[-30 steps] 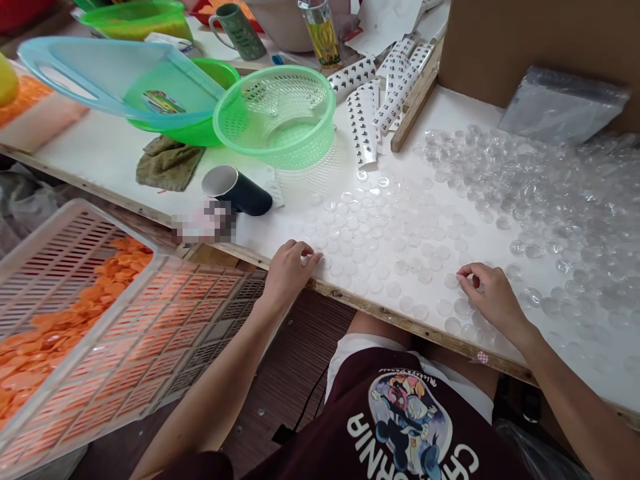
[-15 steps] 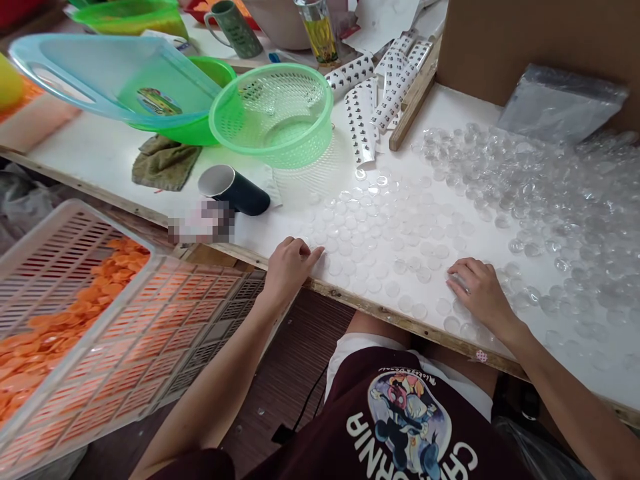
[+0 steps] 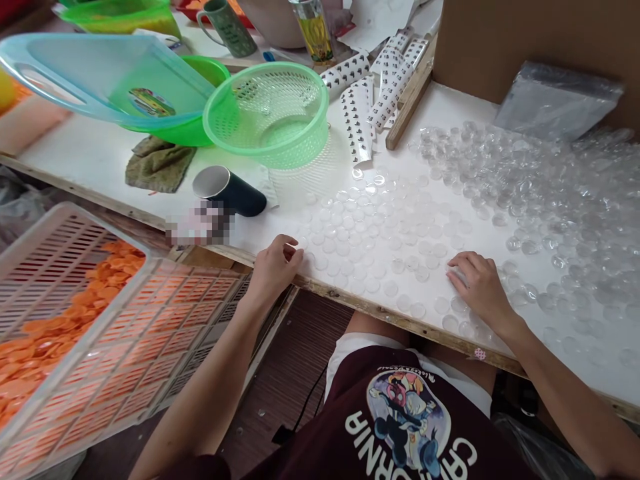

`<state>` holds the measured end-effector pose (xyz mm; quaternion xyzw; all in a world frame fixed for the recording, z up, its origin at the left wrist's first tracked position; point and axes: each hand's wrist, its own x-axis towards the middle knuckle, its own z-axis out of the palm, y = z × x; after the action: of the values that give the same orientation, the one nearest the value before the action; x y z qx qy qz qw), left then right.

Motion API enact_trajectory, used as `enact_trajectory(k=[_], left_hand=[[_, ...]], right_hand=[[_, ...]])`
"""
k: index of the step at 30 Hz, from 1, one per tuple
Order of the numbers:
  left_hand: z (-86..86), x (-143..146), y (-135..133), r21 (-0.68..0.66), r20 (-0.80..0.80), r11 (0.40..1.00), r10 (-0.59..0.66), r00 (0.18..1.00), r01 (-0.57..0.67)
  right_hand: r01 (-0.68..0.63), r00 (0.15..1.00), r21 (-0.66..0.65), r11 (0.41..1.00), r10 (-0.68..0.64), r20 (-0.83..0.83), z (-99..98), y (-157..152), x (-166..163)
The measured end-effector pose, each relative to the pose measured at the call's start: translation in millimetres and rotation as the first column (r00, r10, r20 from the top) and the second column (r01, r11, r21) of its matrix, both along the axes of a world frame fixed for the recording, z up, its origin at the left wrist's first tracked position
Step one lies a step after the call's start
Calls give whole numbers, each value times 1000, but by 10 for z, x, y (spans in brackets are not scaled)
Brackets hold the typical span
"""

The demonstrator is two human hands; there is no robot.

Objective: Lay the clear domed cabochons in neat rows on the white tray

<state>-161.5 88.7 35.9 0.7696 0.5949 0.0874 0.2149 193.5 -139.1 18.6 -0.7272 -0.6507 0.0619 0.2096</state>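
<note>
Flat clear glass discs (image 3: 380,230) lie spread in a single layer over the white tabletop (image 3: 100,157), with a thick heap of clear glass beads (image 3: 555,193) at the right. My left hand (image 3: 274,265) rests at the table's front edge, fingers curled in a pinch at the left end of the discs; what it holds is too small to name. My right hand (image 3: 479,285) lies palm down on the discs near the front edge, fingers pressed together over one.
A green mesh bowl (image 3: 267,113), a blue basin (image 3: 100,77), a green cloth (image 3: 157,163) and a dark tube (image 3: 227,192) sit at the left. Printed sticker strips (image 3: 360,110) lie behind. A pink crate (image 3: 90,333) of orange discs stands lower left. A cardboard wall (image 3: 525,47) and a plastic bag (image 3: 555,100) stand at the right.
My right hand went from a raised pinch to lying flat on the discs. My left hand's fingers curled in from stretched out. The view drifted slightly.
</note>
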Motion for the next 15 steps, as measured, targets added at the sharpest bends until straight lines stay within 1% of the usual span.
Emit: enact_trajectory(k=[3,5,11,15], left_hand=[[20,-51,-6,-47,-11,998,-51,999,51],[39,-63,-9,-72,-10,994,-87,996,86],[53,-3,-4,-42,-32,979,-200,979,199],[27,20,2,-46,-42,976,-214,976,212]], right_hand=[[-69,997,-24,997,69,-26,25,-40,-52],[-91,995,-19,996,91,-33,32,-64,-78],[-75,996,11,997,75,-38,45,-62,-82],[-100,994,-2,995,100,-47,51,-79,-80]])
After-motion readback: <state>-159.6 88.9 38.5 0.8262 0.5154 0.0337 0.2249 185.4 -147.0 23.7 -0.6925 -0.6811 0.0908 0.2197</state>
